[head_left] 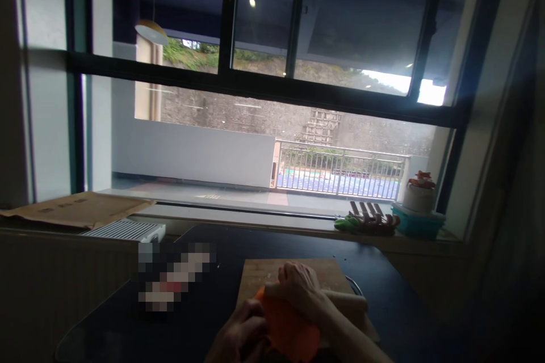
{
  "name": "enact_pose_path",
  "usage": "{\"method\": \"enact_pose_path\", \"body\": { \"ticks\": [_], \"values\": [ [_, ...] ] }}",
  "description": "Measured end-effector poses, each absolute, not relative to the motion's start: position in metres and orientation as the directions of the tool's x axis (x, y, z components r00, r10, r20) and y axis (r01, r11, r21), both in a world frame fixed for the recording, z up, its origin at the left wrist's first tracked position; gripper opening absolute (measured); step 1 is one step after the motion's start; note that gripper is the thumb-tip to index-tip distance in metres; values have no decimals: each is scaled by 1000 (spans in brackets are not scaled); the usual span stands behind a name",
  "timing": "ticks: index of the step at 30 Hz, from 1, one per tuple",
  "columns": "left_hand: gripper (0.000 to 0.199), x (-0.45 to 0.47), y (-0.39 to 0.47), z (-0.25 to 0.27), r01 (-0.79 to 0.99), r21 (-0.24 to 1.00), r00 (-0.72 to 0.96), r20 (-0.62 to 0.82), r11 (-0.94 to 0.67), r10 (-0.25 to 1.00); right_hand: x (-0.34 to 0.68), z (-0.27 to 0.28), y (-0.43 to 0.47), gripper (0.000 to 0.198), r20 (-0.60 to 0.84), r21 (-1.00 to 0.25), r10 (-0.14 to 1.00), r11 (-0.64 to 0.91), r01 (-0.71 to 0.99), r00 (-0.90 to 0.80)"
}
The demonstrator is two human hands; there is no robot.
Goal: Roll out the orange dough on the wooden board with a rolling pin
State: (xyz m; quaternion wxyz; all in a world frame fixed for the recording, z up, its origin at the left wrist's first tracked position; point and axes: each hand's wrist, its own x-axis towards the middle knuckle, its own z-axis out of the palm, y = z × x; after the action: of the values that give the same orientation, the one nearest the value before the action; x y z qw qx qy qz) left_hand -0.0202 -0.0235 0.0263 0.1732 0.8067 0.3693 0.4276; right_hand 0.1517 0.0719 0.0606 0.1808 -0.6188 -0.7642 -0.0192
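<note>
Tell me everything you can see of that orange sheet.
The orange sheet looks thin, smooth and pliable, perhaps dough, though the material is uncertain. Its lower right edge is rounded. It lies or hangs over the wooden board's near part; which, I cannot tell. The right hand covers its upper part, and the left hand touches its left edge.

The cutting board (259, 269) looks wooden, the orange sheet (293, 326) matt and smooth, the dark counter (110, 326) smooth, the far railing (339, 173) metal.
</note>
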Motion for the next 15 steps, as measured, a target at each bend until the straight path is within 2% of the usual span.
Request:
{"method": "enact_pose_path", "body": {
  "ticks": [3,6,10,15],
  "values": [
    [28,-19,-25,24,439,641,303,554,-629,776,145,61,80,31,331,-231,934,220,948,-136],
    [37,-19,-25,22,449,639,311,543,-624,780,145,69,93,35,319,-251,945,158,955,-72],
    [38,-19,-27,24,452,644,325,526,-617,786,147,66,87,35,302,-247,947,187,951,-108],
    [35,-17,-29,29,466,610,340,546,-641,766,146,47,51,37,380,-210,913,242,947,-149]
  ]
}}
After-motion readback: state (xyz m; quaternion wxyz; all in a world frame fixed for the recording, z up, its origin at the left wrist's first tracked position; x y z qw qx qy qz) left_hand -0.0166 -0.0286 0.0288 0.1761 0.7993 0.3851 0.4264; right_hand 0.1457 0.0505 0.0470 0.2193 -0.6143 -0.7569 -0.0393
